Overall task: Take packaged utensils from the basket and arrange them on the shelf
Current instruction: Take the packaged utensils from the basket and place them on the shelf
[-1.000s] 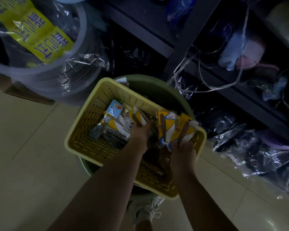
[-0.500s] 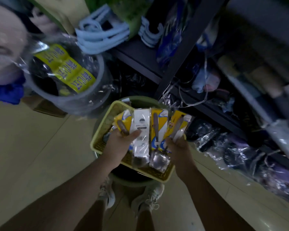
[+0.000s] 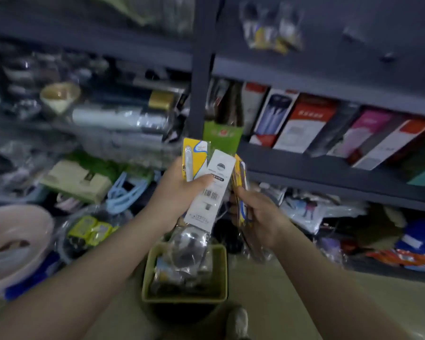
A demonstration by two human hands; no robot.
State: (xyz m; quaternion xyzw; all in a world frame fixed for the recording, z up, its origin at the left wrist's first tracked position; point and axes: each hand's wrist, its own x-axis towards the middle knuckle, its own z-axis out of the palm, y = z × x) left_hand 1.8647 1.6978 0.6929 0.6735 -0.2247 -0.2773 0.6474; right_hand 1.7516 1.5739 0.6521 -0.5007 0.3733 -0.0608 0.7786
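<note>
My left hand grips two packaged utensils: a yellow-carded spoon pack and a white-backed pack with a barcode, its clear-wrapped ladle bowl hanging below. My right hand holds more yellow-carded packs edge-on. Both hands are raised in front of the dark metal shelf. Below them the yellow-green basket holds several more packs. The picture is blurred by motion.
Boxed goods line the shelf board at right. A dark upright post divides the shelving. Cluttered wrapped wares fill the left bays, with a pink basin at lower left. Bagged items lie on the floor shelf at right.
Both hands lifted the packs out of the basket and up to shelf height. The view swung upward from the floor to the shelves.
</note>
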